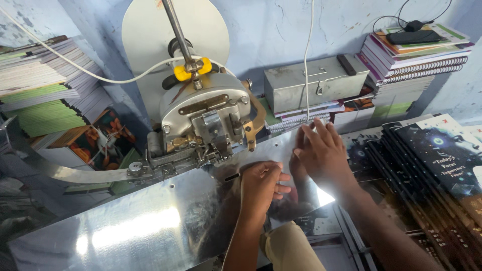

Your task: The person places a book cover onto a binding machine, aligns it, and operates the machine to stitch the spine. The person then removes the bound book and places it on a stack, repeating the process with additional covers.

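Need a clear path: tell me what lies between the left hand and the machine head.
Head view: only bare shiny metal plate between left hand and machine head.

Shiny silver sheet-metal table (135, 226), yellow clamp (190, 70) at twelve o'clock atop the grey metal stitching machine (203, 113), dark starry-patterned notebook covers (442, 155) at three o'clock.

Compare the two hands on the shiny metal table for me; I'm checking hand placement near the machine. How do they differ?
The left hand has its fingers curled in, while the right hand lies flat with fingers spread. The left hand sits closer to the stitching machine head; the right hand lies farther out, toward the dark-covered notebooks. Both are bare and rest on the metal table, neither gripping anything visible.
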